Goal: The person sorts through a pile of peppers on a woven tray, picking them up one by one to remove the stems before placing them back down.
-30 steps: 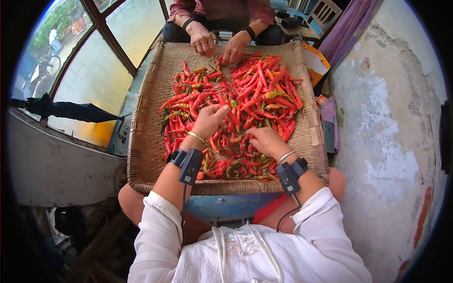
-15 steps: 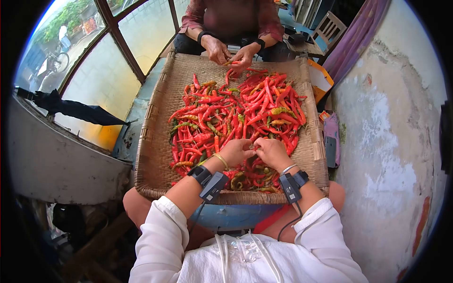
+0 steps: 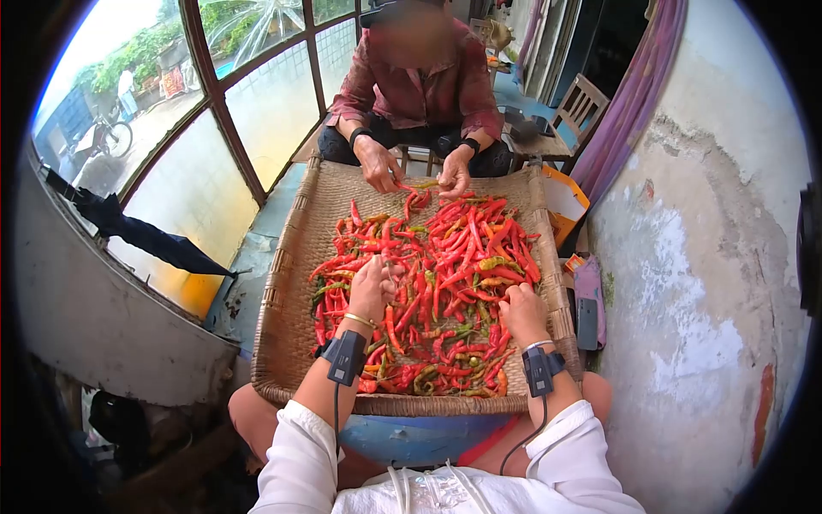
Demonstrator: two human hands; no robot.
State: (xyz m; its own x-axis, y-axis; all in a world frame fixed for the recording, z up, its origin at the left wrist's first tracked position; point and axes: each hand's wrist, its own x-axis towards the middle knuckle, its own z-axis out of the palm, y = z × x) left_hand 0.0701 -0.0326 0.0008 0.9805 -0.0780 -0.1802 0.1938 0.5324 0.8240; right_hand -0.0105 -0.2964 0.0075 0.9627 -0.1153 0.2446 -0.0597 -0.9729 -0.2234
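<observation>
both hands (image 3: 373, 289) have parted over the chillies (image 3: 445, 257).

From my feed: mostly bright red chillies (image 3: 445, 257) with some green and orange ones mixed in, on a tan woven tray (image 3: 295, 257). White sleeves (image 3: 300, 454), black wrist bands (image 3: 345, 357), the co-worker's maroon shirt (image 3: 419, 81).
</observation>
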